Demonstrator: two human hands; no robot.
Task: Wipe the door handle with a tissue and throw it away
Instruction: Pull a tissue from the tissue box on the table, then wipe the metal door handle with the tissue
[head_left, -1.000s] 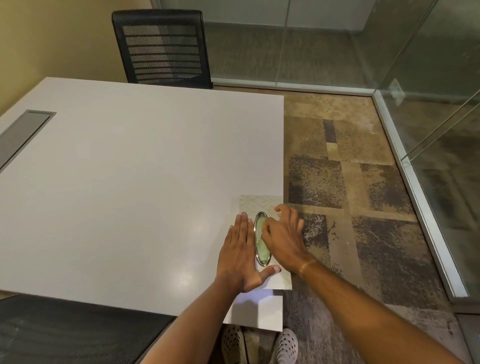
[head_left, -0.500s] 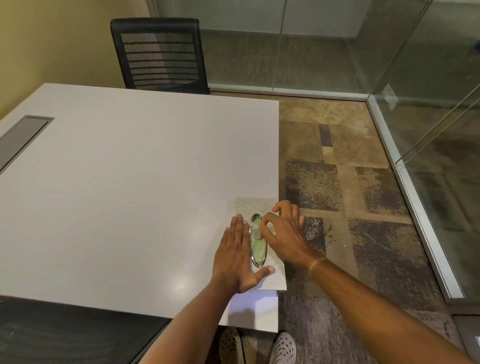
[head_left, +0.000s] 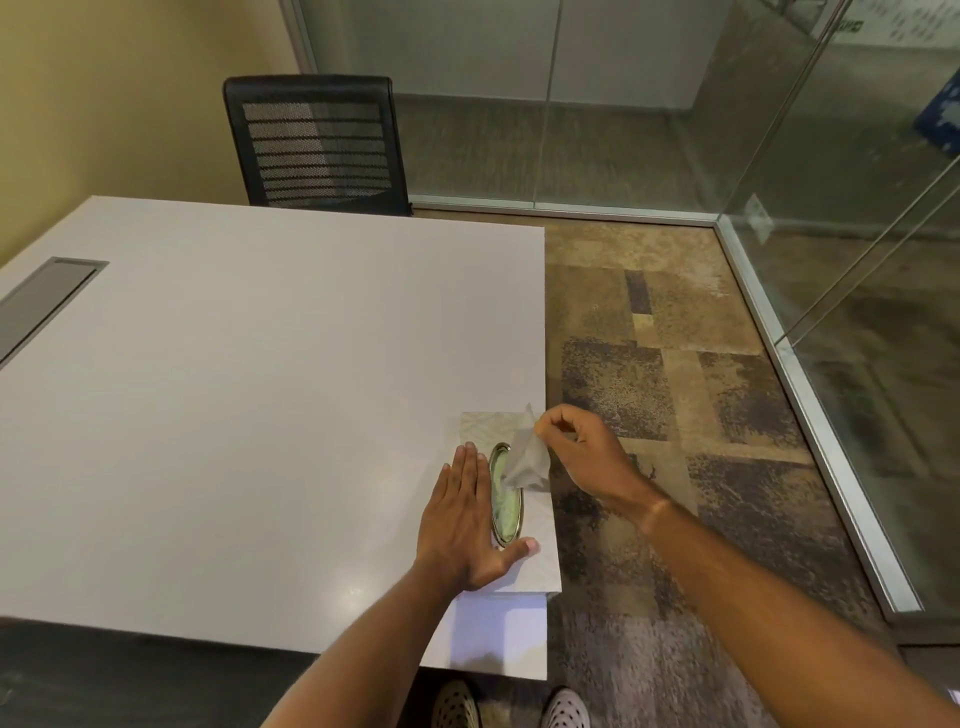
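A flat pale tissue box (head_left: 540, 566) with an oval opening (head_left: 506, 506) lies at the right edge of the white table (head_left: 260, 389). My left hand (head_left: 465, 519) lies flat on the box's left side, palm down and fingers together. My right hand (head_left: 576, 452) pinches a white tissue (head_left: 527, 460) between thumb and fingertips and holds it partly raised out of the oval opening. The tissue's lower end still sits in the opening. No door handle is clearly visible.
A black mesh office chair (head_left: 317, 145) stands behind the table's far edge. A grey cable hatch (head_left: 41, 301) is set in the table at the left. Patterned carpet (head_left: 675, 415) lies to the right, bounded by glass walls with metal frames (head_left: 810, 405).
My right hand went from reaching into the oval opening to lifting up and right with a tissue pinched in it. My left hand has stayed flat on the box.
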